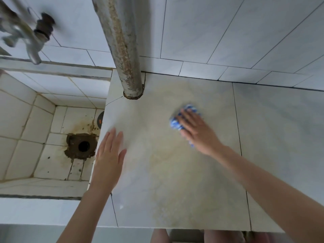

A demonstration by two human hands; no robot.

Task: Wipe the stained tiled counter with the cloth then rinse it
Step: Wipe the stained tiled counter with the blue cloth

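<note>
The tiled counter carries a wide yellowish-brown stain across its middle. A blue-and-white cloth lies bunched on the stained tile, right of centre. My right hand presses flat on top of the cloth with straight fingers, covering most of it. My left hand rests flat on the counter's left edge, fingers straight, holding nothing. The picture is blurred around the cloth.
A rusty vertical pipe passes through the counter at the back. Left of the counter sits a tiled sink basin with a dirty drain hole. A metal tap juts over it. Tiled wall behind.
</note>
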